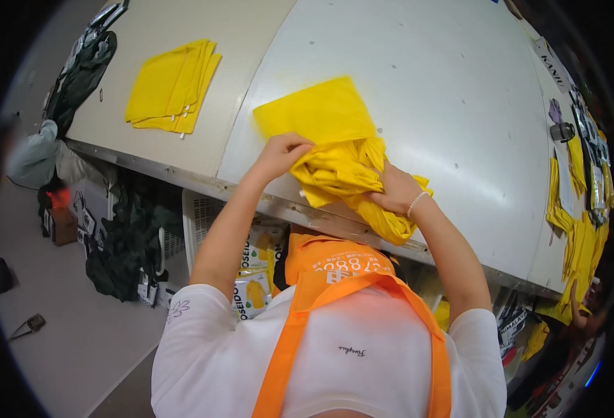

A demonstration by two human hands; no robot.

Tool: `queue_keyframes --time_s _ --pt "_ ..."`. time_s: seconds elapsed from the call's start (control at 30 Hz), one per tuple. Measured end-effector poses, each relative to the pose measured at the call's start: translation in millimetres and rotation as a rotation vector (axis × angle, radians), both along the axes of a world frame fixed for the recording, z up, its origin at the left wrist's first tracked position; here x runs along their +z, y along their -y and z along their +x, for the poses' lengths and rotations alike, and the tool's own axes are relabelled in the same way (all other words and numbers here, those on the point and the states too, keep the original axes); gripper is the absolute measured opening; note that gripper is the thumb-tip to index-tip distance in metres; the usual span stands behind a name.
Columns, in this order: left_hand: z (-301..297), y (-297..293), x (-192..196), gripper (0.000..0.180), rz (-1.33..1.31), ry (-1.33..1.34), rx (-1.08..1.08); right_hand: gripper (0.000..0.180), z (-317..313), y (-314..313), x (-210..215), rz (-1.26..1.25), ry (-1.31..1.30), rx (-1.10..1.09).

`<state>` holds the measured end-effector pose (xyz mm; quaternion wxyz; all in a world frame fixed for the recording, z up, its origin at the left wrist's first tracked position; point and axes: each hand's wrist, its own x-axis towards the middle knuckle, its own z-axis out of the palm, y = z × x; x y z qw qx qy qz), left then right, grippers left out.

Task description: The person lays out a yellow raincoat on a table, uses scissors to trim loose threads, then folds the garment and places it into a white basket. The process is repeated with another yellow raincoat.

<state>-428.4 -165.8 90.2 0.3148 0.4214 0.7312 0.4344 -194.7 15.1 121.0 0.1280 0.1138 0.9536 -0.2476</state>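
left hand (284, 155): thumb and fingers pinched on the edge of a bunched yellow fabric bundle (342, 171). right hand (396, 189): gripping its right side, fingertips partly hidden in folds. bundle lies at the near edge of the smooth pale grey counter (460, 90), against a flat yellow fabric panel (314, 111); cannot tell if one piece. judged progress: layered stack of flat yellow fabric pieces (164, 87) at left looks finished; bundle remains unflattened.
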Motion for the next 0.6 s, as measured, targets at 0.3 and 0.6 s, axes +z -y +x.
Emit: queue_keyframes --time_s 0.3,0.6 --pt "52.8 6.0 -29.2 0.022 -0.094 0.027 0.258 0.065 -24.3 4.2 14.6 0.067 0.232 -0.151" --pt "77.3 -16.0 6.7 0.014 -0.059 -0.530 0.261 0.062 -30.6 13.3 9.3 0.207 0.125 -0.279"
